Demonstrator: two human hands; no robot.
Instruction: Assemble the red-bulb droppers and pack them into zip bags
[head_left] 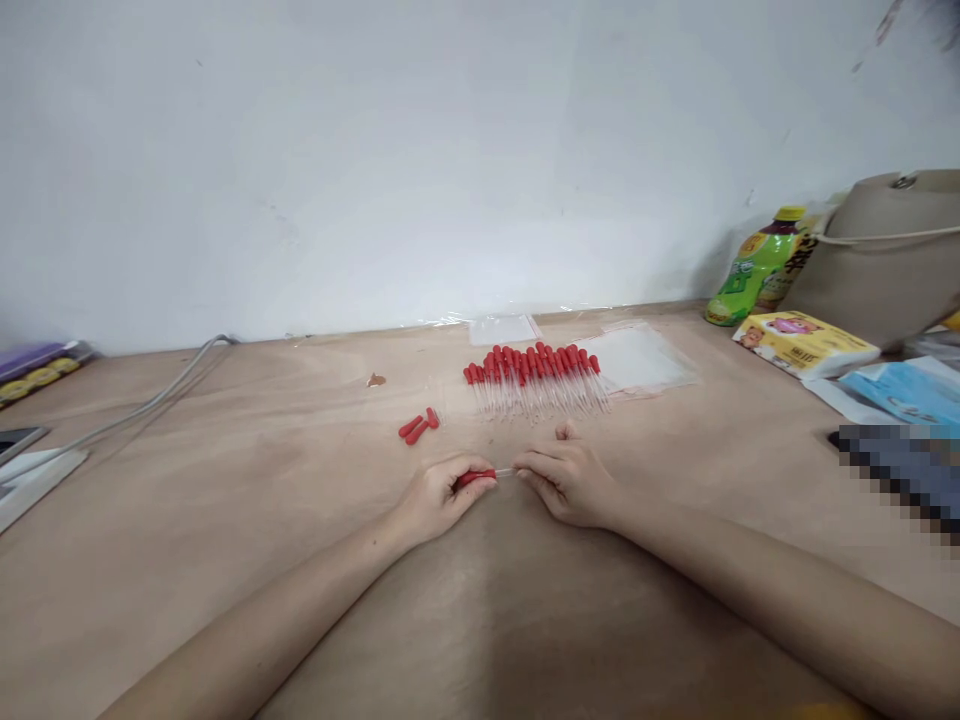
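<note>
My left hand [442, 495] is closed around a red rubber bulb [478, 477]. A clear dropper tube [504, 473] runs from the bulb's open end to my right hand [566, 478], whose thumb and fingers pinch its other end. Bulb and tube lie in one line, touching at the mouth of the bulb. Left of centre, a few loose red bulbs [416, 430] rest on the table. Beyond my right hand lies a pile of droppers [536, 378], red bulbs at the far side and clear tubes toward me.
Clear plastic bags [645, 358] lie behind the pile by the wall. On the right are a green bottle [754, 265], a yellow tissue pack [802, 340], a beige bucket-like container [877, 260] and a blue packet [907, 395]. A grey cable [161, 400] crosses the left side.
</note>
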